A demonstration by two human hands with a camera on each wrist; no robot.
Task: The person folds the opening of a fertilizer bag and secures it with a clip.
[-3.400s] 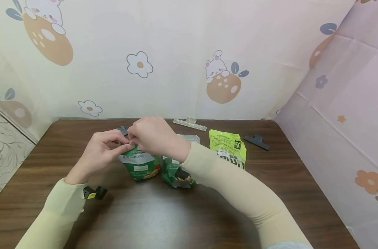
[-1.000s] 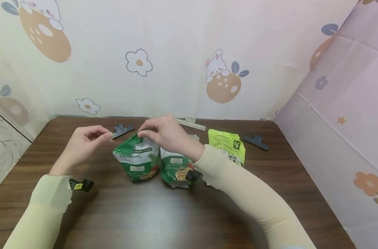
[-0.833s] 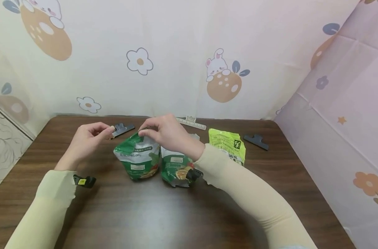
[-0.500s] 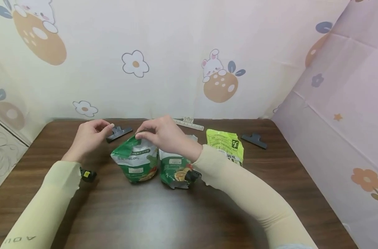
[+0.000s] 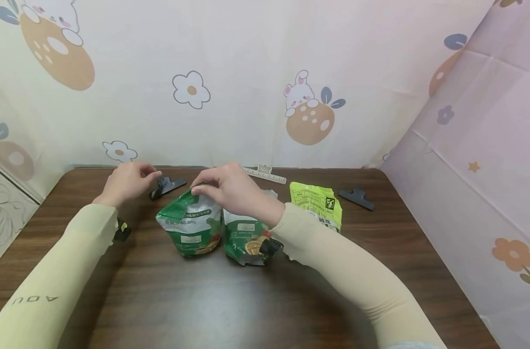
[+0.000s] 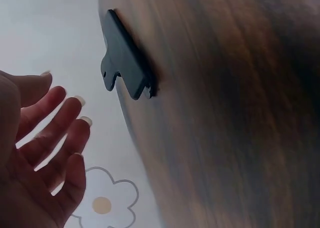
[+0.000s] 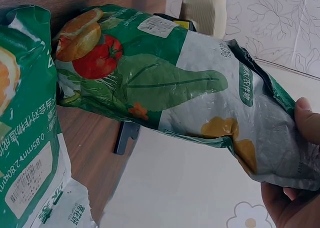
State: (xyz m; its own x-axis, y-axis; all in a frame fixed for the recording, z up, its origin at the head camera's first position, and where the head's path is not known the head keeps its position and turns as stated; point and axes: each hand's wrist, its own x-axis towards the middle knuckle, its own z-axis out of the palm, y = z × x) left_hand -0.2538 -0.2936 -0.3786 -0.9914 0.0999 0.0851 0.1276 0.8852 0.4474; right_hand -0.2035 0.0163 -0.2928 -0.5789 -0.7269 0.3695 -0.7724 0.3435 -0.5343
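My right hand [image 5: 234, 191] pinches the folded top edge of a green-and-white fertilizer bag [image 5: 197, 228], which stands upright on the table. In the right wrist view, the bag [image 7: 150, 72] shows a tomato and leaf print, with my thumb [image 7: 307, 119] on its rim. My left hand [image 5: 130, 182] is beside a dark bulldog clip [image 5: 168, 186] at the back left. Seen from the left wrist, its loosely bent fingers [image 6: 62, 118] hold nothing, and the clip [image 6: 125, 55] lies apart from them. A second green-and-white bag [image 5: 246, 237] stands close by, partly behind my right wrist.
A bright yellow-green bag [image 5: 315, 201] stands right of the green ones, partly hidden by my right sleeve. Another dark clip [image 5: 356, 198] lies beyond it. A clear ruler-like clip [image 5: 265, 173] rests at the brown table's [image 5: 230, 310] back edge, before a patterned curtain.
My left hand has let go of the bag's top and moved left, then back towards the dark clip. My right hand keeps pinching the bag's top, which now leans open less crumpled.
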